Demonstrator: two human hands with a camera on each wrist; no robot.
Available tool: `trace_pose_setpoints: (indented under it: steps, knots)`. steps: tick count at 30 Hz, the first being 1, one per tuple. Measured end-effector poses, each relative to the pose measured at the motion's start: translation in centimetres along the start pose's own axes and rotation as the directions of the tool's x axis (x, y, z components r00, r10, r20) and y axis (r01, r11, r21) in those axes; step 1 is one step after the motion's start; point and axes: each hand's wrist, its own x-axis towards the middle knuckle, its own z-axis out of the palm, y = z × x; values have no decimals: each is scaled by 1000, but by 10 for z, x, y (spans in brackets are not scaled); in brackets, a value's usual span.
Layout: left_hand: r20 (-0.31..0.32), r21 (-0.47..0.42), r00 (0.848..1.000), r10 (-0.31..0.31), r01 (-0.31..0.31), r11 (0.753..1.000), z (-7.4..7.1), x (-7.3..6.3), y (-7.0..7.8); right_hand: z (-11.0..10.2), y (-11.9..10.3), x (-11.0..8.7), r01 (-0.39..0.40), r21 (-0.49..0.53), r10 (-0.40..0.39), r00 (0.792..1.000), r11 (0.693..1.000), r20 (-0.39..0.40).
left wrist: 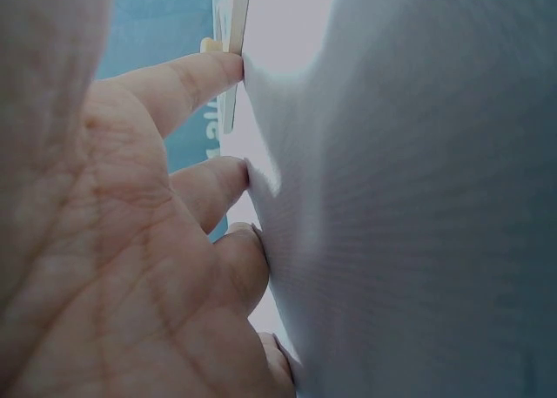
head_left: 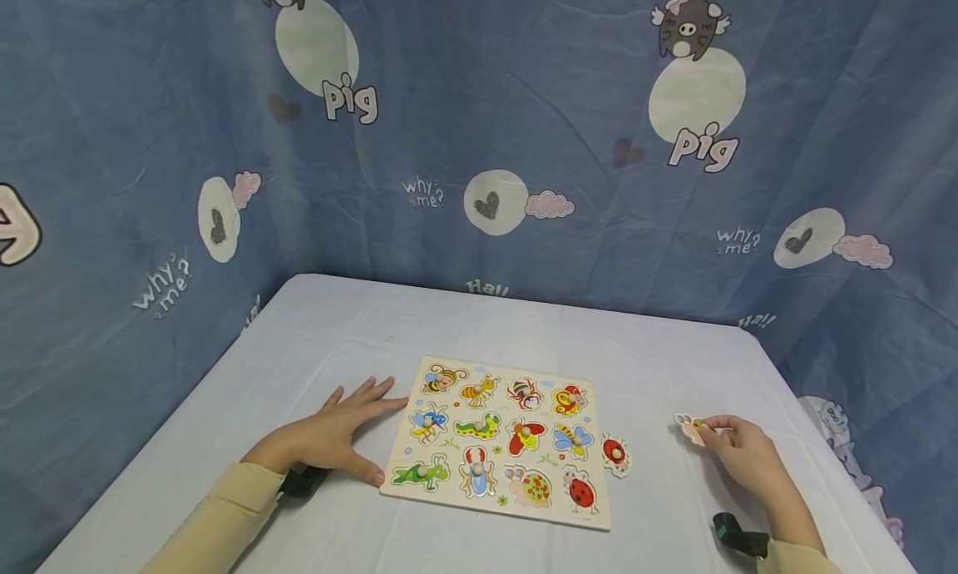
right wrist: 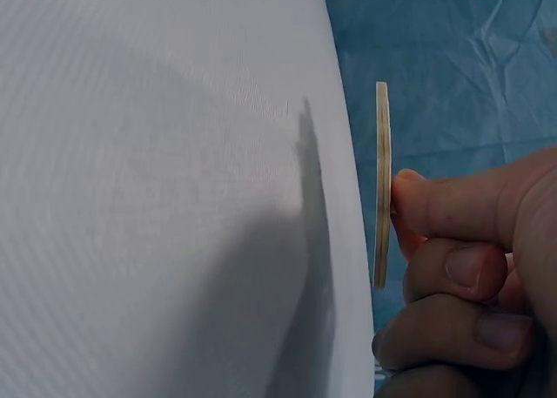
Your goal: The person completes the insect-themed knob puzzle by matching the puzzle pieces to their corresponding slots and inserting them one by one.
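A wooden knob puzzle board [head_left: 494,441] with insect pictures lies on the table. My left hand [head_left: 333,432] is spread at its left side, thumb by the lower left corner and a fingertip against the edge. In the left wrist view, the fingertips [left wrist: 228,176] rest on the tabletop. To the right, my right hand [head_left: 744,453] pinches a small wooden puzzle piece [head_left: 690,429]. The right wrist view shows this piece [right wrist: 382,189] edge-on, held above the table with its shadow below. A ladybug piece [head_left: 616,455] with a knob lies beside the board's right edge.
The white-covered table [head_left: 359,324] extends around the board. Behind it and at the sides hangs a blue cloth [head_left: 419,125] with pig prints. A black wrist device [head_left: 737,536] sits under my right wrist; another [head_left: 302,480] is under my left.
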Motion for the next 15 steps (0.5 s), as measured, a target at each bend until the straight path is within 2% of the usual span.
trace_pose_setpoints:
  steps: [15]
  knots:
    - [7,7,1000,-5,5,1000,1,1,0,7,-20,-4,80,19,-80,997,997,4]
